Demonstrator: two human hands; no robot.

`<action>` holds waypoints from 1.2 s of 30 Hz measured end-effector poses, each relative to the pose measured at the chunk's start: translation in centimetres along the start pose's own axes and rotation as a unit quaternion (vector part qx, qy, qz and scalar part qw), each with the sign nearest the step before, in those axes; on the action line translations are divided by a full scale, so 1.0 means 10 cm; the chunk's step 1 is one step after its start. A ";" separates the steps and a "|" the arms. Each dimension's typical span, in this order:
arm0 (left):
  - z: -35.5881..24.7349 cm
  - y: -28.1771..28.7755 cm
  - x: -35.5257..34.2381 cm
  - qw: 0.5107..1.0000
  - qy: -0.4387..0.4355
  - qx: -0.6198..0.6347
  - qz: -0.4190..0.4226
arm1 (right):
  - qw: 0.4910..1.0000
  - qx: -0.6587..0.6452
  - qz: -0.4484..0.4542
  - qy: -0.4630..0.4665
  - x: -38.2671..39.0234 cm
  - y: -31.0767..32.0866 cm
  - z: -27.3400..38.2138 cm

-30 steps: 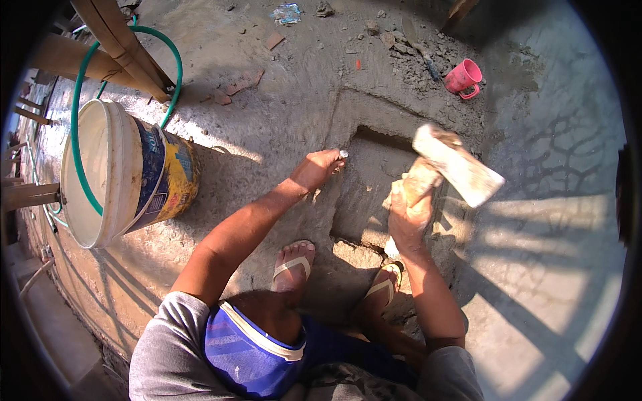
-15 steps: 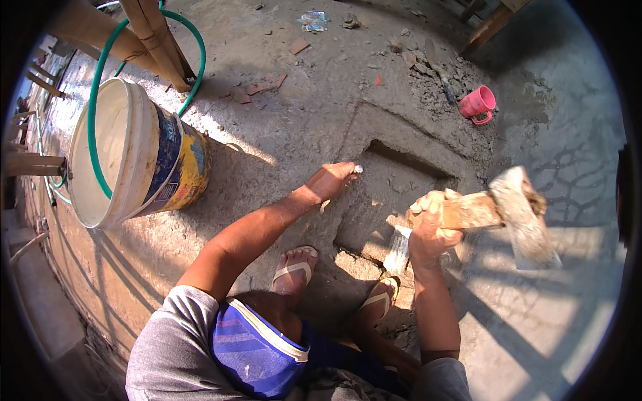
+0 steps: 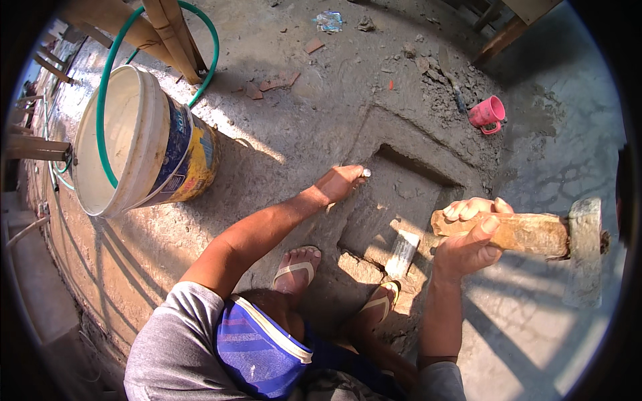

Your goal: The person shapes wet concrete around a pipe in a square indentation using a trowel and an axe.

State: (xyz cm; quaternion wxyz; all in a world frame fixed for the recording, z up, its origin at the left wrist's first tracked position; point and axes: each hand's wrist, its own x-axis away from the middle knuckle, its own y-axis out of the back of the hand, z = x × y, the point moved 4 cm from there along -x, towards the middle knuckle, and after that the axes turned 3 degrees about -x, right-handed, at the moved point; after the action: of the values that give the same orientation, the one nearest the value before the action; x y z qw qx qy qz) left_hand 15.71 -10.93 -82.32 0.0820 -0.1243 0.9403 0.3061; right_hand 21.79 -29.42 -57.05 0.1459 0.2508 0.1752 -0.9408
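My left hand (image 3: 340, 184) is closed in a fist around an upright chisel-like metal rod (image 3: 367, 172); only its shiny round top shows, and the rest is hidden. It is at the left edge of a rectangular hollow (image 3: 401, 184) cut into the grey floor. Raised to the right, my right hand (image 3: 471, 240) grips a hammer by its thick wooden handle (image 3: 535, 234). The hammer's worn, heavy head (image 3: 584, 250) points away to the right, well apart from the rod. A whitish oblong piece (image 3: 403, 254) lies at the hollow's near edge, close to my right foot.
On the left stands a large bucket (image 3: 194, 160) with a green hose (image 3: 101, 127) looped over it, beside bamboo poles (image 3: 175, 40). A pink mug (image 3: 487, 113) lies among rubble (image 3: 438, 80) at the far right. Red shards (image 3: 281, 81) are scattered beyond the hollow.
My right hand has swung the hammer rightward, and the handle now lies nearly level. My left hand keeps its grip at the hollow's edge. The view has shifted slightly.
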 end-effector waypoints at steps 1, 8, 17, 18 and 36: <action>-0.02 -0.02 -0.01 1.000 -0.002 0.003 -0.001 | 0.999 0.027 -0.019 -0.030 0.22 0.09 -0.24; 0.04 -0.01 -0.05 1.000 0.009 -0.009 0.011 | 0.788 0.408 0.277 -0.369 0.71 0.36 -0.79; 0.05 -0.08 0.01 1.000 0.005 -0.003 0.012 | 0.999 0.014 0.003 -0.052 0.14 0.06 -0.12; 0.02 -0.11 0.00 1.000 0.002 0.001 0.011 | 0.995 0.077 0.011 -0.054 0.41 0.23 -0.39; -0.08 -0.06 -0.10 1.000 -0.002 0.013 -0.022 | 0.880 0.387 0.217 -0.169 0.83 0.53 -0.83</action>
State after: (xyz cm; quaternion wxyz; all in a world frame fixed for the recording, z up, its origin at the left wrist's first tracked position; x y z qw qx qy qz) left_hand 16.80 -11.72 -81.77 0.0924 -0.1435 0.9411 0.2920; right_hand 20.36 -32.38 -69.50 0.2647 0.1566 -0.2887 -0.9067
